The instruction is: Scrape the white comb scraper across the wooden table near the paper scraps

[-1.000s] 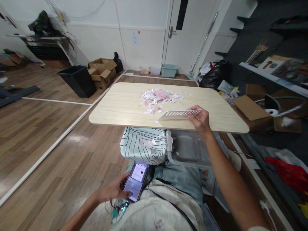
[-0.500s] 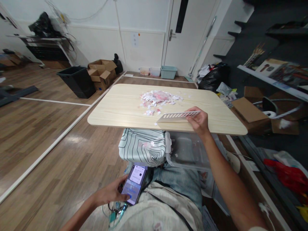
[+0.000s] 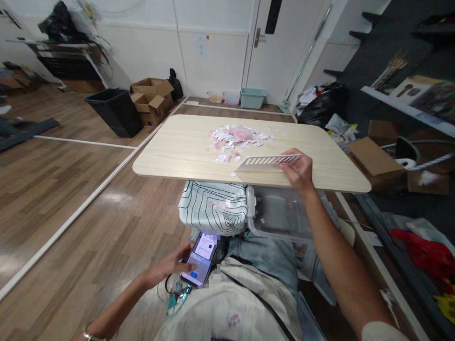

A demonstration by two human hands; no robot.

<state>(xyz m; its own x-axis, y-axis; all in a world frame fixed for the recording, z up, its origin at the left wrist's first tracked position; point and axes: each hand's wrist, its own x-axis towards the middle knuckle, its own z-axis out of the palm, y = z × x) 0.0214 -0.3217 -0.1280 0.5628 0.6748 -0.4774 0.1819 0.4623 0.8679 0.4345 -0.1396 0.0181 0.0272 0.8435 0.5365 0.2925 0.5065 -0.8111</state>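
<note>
My left hand (image 3: 177, 260) grips the left edge of a smartphone (image 3: 200, 259) at my lap, the thumb over its lit screen. My right hand (image 3: 300, 169) pinches the right end of a flat white slotted panel (image 3: 263, 163), which stands tilted on edge near the table's front. Beyond the panel lies a heap of small white and pink paper scraps (image 3: 238, 136), with a smaller clump (image 3: 223, 157) on its near side. One loose scrap (image 3: 233, 174) sits by the panel's left end. The pale wooden table (image 3: 170, 147) carries all of these.
Under the table's front edge are a patterned cloth-covered bin (image 3: 213, 208) holding some scraps and a clear plastic box (image 3: 280, 213). Keys (image 3: 177, 296) hang near the phone. A black bin (image 3: 115, 113) and cardboard boxes (image 3: 154, 102) stand back left; an open carton (image 3: 377, 156) stands right.
The view has tipped slightly downward, so the table and both hands appear higher. My left thumb has shifted a little up the phone screen. The panel stays in my right hand, in about the same place.
</note>
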